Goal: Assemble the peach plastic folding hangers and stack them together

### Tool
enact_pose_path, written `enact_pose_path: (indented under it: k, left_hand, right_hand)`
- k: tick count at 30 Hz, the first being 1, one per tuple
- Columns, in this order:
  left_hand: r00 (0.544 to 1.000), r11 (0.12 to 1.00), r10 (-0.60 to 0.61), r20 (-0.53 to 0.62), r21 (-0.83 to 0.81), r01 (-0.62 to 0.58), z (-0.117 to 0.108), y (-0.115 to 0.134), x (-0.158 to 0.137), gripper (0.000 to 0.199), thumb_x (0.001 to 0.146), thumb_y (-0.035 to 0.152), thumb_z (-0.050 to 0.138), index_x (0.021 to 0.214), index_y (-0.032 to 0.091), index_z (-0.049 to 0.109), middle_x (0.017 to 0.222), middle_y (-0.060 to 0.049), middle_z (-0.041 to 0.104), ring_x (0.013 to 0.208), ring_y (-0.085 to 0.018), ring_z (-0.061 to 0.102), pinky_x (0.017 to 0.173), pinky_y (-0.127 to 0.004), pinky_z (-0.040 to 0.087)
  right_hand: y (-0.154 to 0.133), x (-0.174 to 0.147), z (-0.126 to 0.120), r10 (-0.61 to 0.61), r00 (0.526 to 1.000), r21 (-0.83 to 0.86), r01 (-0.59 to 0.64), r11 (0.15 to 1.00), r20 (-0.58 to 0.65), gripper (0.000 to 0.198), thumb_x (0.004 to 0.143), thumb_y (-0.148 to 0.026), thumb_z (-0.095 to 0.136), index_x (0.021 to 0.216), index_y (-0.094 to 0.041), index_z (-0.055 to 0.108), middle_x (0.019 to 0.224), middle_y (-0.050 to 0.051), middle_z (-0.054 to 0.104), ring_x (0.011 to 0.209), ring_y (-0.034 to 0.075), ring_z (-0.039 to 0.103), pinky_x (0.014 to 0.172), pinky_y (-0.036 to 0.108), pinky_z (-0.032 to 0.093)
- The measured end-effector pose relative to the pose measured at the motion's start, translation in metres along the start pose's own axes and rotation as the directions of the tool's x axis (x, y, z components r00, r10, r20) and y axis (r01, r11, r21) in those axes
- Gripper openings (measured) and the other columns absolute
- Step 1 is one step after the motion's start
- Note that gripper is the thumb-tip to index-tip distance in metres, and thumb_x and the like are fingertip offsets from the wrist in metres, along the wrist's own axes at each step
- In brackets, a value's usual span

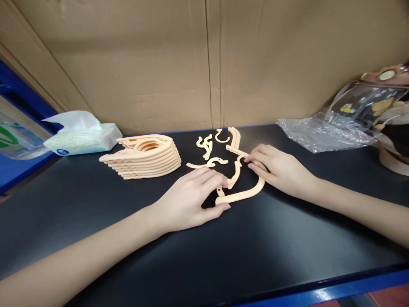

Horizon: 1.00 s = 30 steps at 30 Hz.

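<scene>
A peach plastic clothes hanger (244,195), with curved arms, lies on the black tabletop between my hands. My left hand (191,197) pinches its left end, the thumb in front and the fingers behind. At its far right side, the fingertips of my right hand (276,168) close on the hanger where a thin straight part meets the curve; the palm hides some of it. Just inside the curve is a short bent piece (235,175), close to my left fingertips. Beyond my left hand lie a loose curved part (207,163) and several small hook pieces (207,147).
A neat stack of peach folded hangers (150,162) stands left of my hands. Behind it is a tissue pack (83,138). More curved arm pieces (235,137) lie near the cardboard wall (153,64). Crumpled clear plastic (322,132) and a transparent bag (358,102) sit at right.
</scene>
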<state>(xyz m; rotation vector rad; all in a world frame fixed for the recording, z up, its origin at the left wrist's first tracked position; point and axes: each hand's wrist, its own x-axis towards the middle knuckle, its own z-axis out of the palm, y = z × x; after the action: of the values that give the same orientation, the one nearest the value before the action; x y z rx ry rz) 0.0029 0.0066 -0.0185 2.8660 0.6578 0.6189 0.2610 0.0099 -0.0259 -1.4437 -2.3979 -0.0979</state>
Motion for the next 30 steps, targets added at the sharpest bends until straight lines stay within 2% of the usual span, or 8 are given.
enact_pose_path:
  k: [6,14,26,30]
  left_hand:
    - [0.999,1.0,0.015,0.032,-0.012,-0.014,-0.0007,0.0023,0.0008,0.02,0.086,0.025,0.057,0.104,0.017,0.052,0.108,-0.005,0.065,0.098,-0.019,0.059,0.085,-0.031,0.046]
    - [0.998,0.999,0.028,0.048,-0.027,-0.027,-0.0017,0.003,0.0008,0.019,0.083,0.017,0.053,0.102,0.017,0.054,0.105,-0.005,0.066,0.096,-0.018,0.059,0.082,-0.03,0.047]
    - [0.997,0.998,0.039,0.065,-0.05,-0.036,-0.0021,0.003,0.0004,0.023,0.084,0.011,0.048,0.105,0.018,0.054,0.107,-0.005,0.065,0.101,-0.018,0.058,0.085,-0.029,0.048]
    - [0.998,1.0,0.022,0.059,-0.021,-0.021,-0.0024,0.0029,0.0009,0.028,0.086,0.012,0.046,0.112,0.019,0.054,0.115,-0.005,0.063,0.108,-0.019,0.057,0.092,-0.032,0.047]
  right_hand:
    - [0.0001,-0.0002,0.0014,-0.012,0.999,0.014,0.012,1.0,-0.034,0.029,0.097,-0.027,0.035,0.105,-0.02,0.062,0.103,0.008,0.061,0.093,0.023,0.059,0.081,0.04,0.051]
    - [0.0002,-0.0002,0.0013,-0.025,0.999,0.041,0.026,0.999,-0.019,0.028,0.096,-0.026,0.036,0.104,-0.02,0.062,0.106,0.008,0.061,0.096,0.023,0.058,0.083,0.039,0.051]
    - [-0.0014,-0.0004,0.001,-0.062,0.997,0.044,0.064,0.997,-0.036,0.026,0.095,-0.021,0.037,0.104,-0.019,0.061,0.104,0.008,0.062,0.093,0.022,0.058,0.082,0.04,0.05]
    - [-0.0032,-0.0009,0.0002,-0.127,0.991,0.073,0.13,0.989,-0.044,0.023,0.093,-0.018,0.038,0.096,-0.021,0.06,0.099,0.008,0.062,0.089,0.022,0.058,0.079,0.039,0.05]
